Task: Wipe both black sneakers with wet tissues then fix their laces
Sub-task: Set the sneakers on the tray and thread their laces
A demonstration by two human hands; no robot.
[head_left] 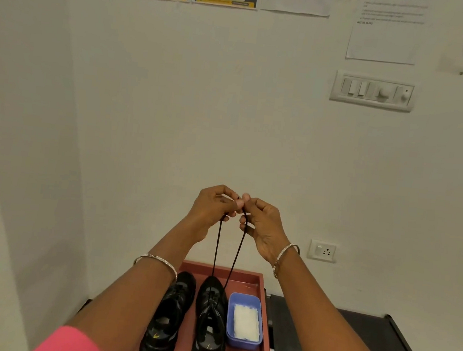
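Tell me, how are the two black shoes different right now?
The right sneaker has its lace pulled straight up, both ends pinched by the left hand and right hand; the left sneaker is untouched. The right one sits beside the blue tub. Both stand on the red tray.

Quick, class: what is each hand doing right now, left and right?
Left hand: pinches one end of the black lace of the right-side sneaker.
Right hand: pinches the lace's other end.

left sneaker (165, 320): black, upright, 6 o'clock | right sneaker (210, 327): black, beside it, laces (216, 248) pulled up taut | wet tissues (246, 322): white, at its 3 o'clock
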